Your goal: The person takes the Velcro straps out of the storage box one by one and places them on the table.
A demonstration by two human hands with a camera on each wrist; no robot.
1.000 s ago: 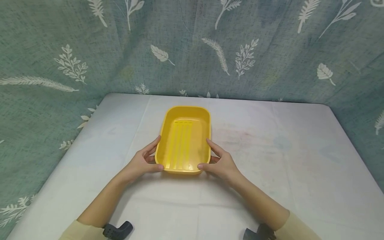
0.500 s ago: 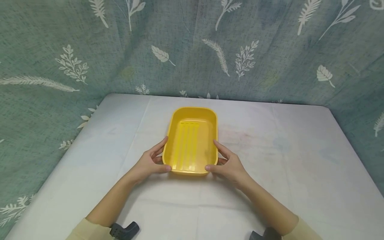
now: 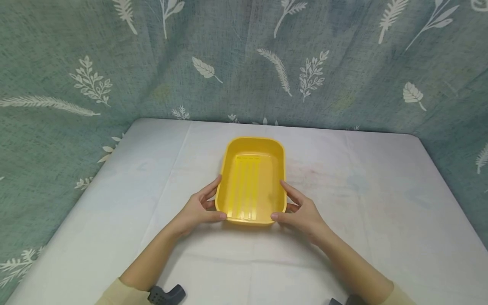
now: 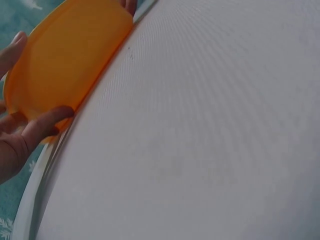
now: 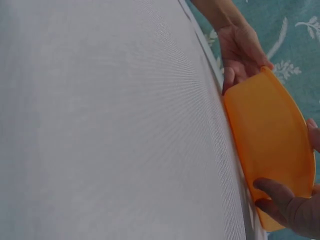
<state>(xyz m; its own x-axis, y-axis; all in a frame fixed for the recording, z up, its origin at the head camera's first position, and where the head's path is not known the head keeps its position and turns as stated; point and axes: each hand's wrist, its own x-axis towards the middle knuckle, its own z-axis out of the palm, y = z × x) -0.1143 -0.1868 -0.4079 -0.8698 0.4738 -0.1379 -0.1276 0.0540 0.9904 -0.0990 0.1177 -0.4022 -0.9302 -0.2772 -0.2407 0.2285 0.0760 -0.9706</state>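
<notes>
A yellow plastic tray point(image 3: 270, 186), rectangular with rounded corners and ridges along its floor, is at mid-table in the head view. My left hand point(image 3: 196, 212) grips its near left corner, thumb at the near rim and fingers along the side. On the near right corner, my right hand point(image 3: 305, 214) holds it the same way. The left wrist view shows the tray's outer wall point(image 4: 75, 55) close over the cloth, with left fingers point(image 4: 42, 125) low on it. From the right wrist, the tray's outside point(image 5: 270, 135) appears between both hands. Nothing lies inside the tray.
A white cloth point(image 3: 114, 203) covers the table. Behind it and at the sides hangs a green curtain point(image 3: 244, 76) with white leaf prints. Dark devices point(image 3: 167, 294) are worn at the wrists, below the pale sleeves point(image 3: 123, 293).
Both hands have carried the tray steadily to the right across the table, and very slightly nearer. The grip on its near corners stays the same.
</notes>
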